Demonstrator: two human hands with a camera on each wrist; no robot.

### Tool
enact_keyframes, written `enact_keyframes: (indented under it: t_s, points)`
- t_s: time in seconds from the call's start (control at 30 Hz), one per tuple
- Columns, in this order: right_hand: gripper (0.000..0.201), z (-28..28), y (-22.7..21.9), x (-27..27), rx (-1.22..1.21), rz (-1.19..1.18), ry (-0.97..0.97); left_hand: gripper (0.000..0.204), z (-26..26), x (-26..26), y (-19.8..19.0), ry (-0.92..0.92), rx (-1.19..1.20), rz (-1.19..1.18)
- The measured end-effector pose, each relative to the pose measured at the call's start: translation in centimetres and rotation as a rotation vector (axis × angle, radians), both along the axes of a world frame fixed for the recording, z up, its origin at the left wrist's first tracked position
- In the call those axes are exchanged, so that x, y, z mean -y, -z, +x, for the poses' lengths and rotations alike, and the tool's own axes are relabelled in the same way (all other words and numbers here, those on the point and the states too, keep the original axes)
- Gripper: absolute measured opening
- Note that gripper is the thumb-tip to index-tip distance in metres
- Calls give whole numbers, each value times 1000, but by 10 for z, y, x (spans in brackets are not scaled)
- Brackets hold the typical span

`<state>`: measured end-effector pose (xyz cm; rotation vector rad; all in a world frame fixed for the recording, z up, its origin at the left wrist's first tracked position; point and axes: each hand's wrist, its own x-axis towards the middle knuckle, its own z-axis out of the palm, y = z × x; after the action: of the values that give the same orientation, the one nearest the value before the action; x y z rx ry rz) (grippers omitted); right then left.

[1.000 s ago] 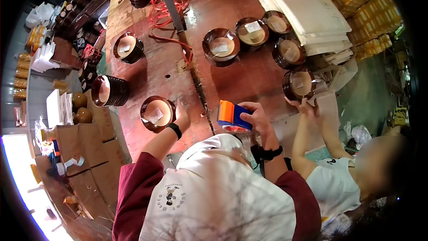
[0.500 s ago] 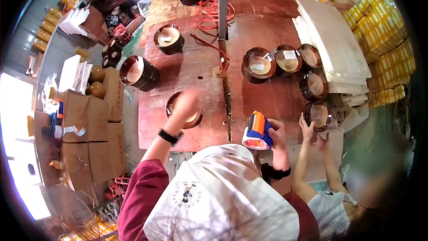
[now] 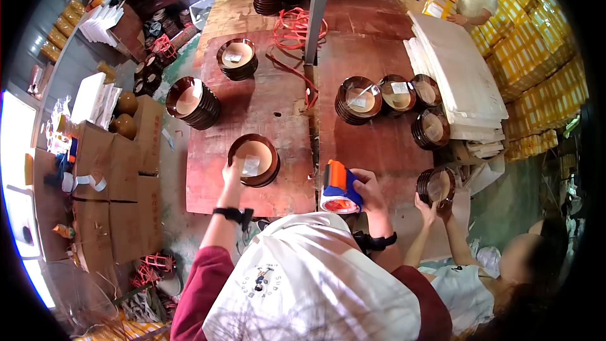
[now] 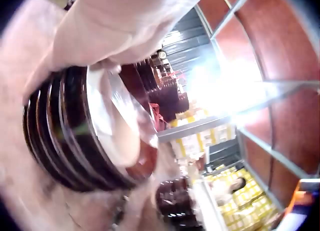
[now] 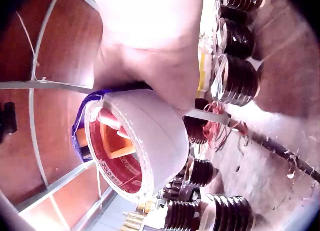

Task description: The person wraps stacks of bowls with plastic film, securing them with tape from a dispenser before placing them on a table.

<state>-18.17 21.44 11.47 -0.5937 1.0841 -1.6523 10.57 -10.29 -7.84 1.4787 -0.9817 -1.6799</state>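
Observation:
At the table's near left, a short stack of dark brown bowls (image 3: 268,173) has a tan inside and a clear plastic packet with a white label in its top bowl. My left hand (image 3: 231,177) grips the stack's left side; in the left wrist view, the thumb side reaches over the rim of the glossy stacked bowls (image 4: 65,131). My right hand (image 3: 369,192) holds a blue and orange tape dispenser (image 3: 336,177) near the table's front edge. Its wide tape roll (image 5: 167,136) shows below the hand in the right wrist view.
More bowl stacks stand at the left (image 3: 192,102), back left (image 3: 237,58) and right (image 3: 358,100). A metal post (image 3: 317,16) rises beside red strapping (image 3: 297,28). White foam sheets (image 3: 454,63) line the right. A person in white (image 3: 464,297) holds another bowl stack (image 3: 435,188).
My left hand has crossed over the near bowl stack from its right side to its left and taken hold there. The right hand keeps the tape dispenser. The head view has shifted.

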Motion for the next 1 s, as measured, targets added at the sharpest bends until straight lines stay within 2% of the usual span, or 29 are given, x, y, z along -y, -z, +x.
enact_keyframes:
  t_s: [0.03,0.1,0.17,0.23,0.27,0.33,0.43,0.5,0.53,0.57,0.77,1.0]
  points:
    - [57,1,-1,6,22,-20,-20,42,-10,-29,-11,-189,-167,42]
    - [53,2,-3,21,64,-62,-81,46,-17,-53,10,-289,-154,14]
    - [52,5,-11,39,26,-56,-120,51,-19,-76,-13,-270,53,181]
    - [50,8,-25,58,-28,-62,-196,53,1,-77,-11,-80,112,63]
    - [49,9,-28,66,-62,-70,-235,48,9,-77,-10,-67,216,-65]
    - [49,15,-42,81,-170,-80,-276,40,17,-86,-83,-33,435,-313]
    - [48,25,-62,102,-280,-64,-370,27,20,-93,-186,302,-42,-370]
    - [50,32,-70,113,-330,-37,-409,41,19,-101,-259,458,-442,38]
    - [52,37,-73,117,-353,-20,-413,49,19,-102,-272,529,-502,24]
    - [54,41,-78,120,-377,-5,-414,49,19,-105,-283,524,-449,-40]
    - [46,51,-92,135,-481,6,-484,41,25,-102,-315,576,-148,-342]
    - [44,51,-102,146,-574,-19,-496,21,22,-95,-308,474,-172,-257]
